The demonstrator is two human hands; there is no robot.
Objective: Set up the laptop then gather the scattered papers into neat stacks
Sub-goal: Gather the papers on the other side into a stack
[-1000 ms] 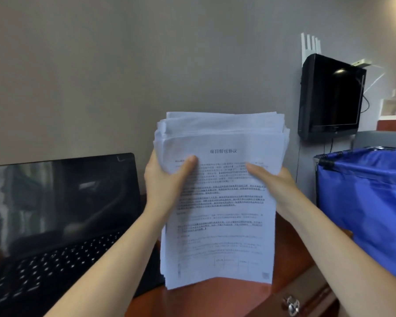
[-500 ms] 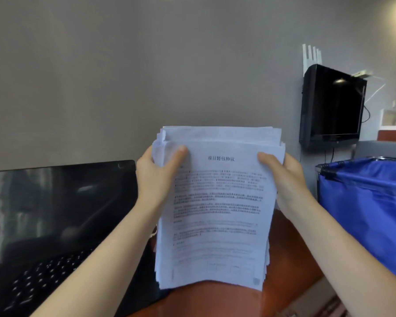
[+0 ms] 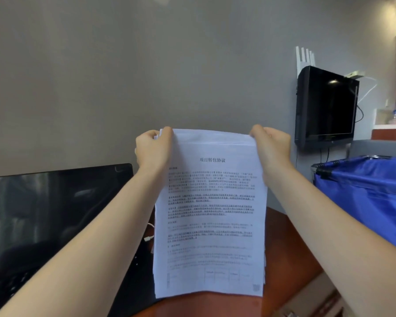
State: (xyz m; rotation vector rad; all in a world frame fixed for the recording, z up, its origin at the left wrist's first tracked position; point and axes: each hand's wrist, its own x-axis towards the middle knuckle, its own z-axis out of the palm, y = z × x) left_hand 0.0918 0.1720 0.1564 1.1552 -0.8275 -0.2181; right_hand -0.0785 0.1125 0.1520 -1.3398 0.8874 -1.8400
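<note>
Papers: we hold the stack of papers (image 3: 210,213) upright over the desk (image 3: 288,259), print facing us.
Left hand: our left hand (image 3: 152,149) curls round the stack's top left corner.
Right hand: our right hand (image 3: 271,147) grips the top right corner.
Laptop: the laptop (image 3: 55,213) is open and dark at the desk's left side, just beside the stack.
Right edge: a blue bag (image 3: 364,197) stands there.
</note>
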